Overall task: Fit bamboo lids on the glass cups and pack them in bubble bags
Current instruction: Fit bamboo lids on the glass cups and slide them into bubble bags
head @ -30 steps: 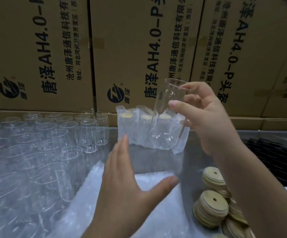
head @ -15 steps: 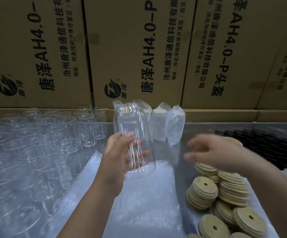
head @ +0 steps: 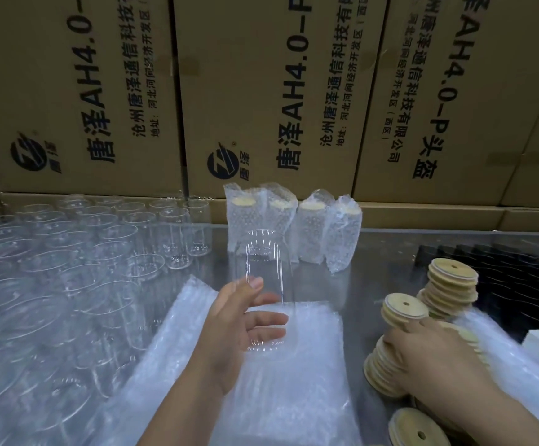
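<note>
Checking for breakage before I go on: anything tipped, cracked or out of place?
No cracks show. The bamboo lid stacks at the right lie slumped, fanning out sideways, and the rightmost bagged cup leans off upright. The left hand holds a glass cup.

The glass cup (head: 266, 284) is showing clear and glossy, catching thin bright streaks. The bamboo lids (head: 405, 309) are looking like pale, matt, smooth wood. The bubble bags (head: 293, 381) are gleaming as dimpled translucent plastic. The cartons (head: 261, 91) are showing matt brown cardboard, and the tabletop (head: 374, 262) is giving off a dull metallic sheen.
</note>
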